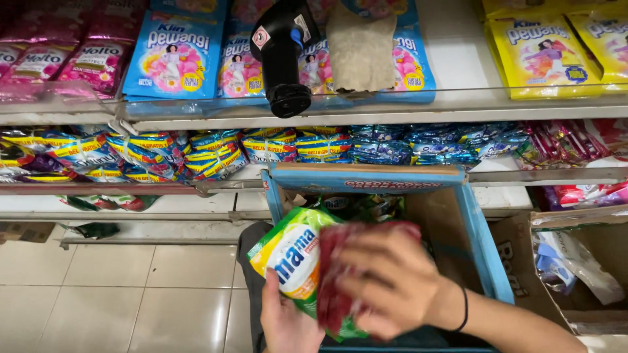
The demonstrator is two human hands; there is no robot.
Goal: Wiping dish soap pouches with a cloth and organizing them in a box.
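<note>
Head view, near first: L hand [284,320] at 6 o'clock, fingers clamped on lower edge of a green-yellow pouch [294,252]. R hand [386,281] comes in from 4 o'clock, blurred by motion, fingers closed over a red cloth [340,268] pressed to the pouch face. Black band on R wrist. Pouch sits w/ its top tilted to 11 o'clock, just above the mouth of a blue-edged carton [487,255], not inside it.

Handling, as I judge it: pouch is soft film w/ liquid inside, so it sags, is slick, moderately heavy for its size. Best held at the sealed bottom edge or both sides, not the belly. Cloth is limp, light.

More green pouches [360,206] lie deeper in the carton at 12. A 2nd brown carton [569,261] w/ plastic wrap at 3 o'clock. Floor tiles [131,287] at 8.

Further out: shelf [366,117] edge w/ sachet strips [216,153] below it, blue packs [173,55] and yellow packs [543,55] above. Black scanner-like tool [284,55] and a brown paper piece [360,49] hang over the shelf lip at 12, right above the carton, in the way of a straight lift.
</note>
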